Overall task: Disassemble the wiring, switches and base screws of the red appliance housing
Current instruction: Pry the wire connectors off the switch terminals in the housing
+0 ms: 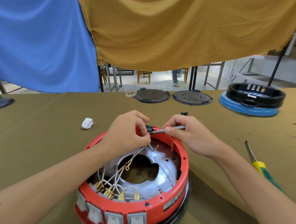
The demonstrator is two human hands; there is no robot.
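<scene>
Sitting on the olive table [39, 122], the red housing [155, 205] lies base-up; at its far rim the left hand [125, 131] pinches white wires [136, 154], while the right hand [189, 133] grips a thin grey screwdriver [170, 128].

Glossy red plastic housing [173, 196], shiny dented metal plate [166, 166] inside; matt olive cloth covers the worktop [46, 140].

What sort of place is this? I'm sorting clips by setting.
Probably a workshop or training room: a cloth-covered workbench holding a red appliance housing, loose round plates, a screwdriver, with metal-framed tables behind.
</scene>
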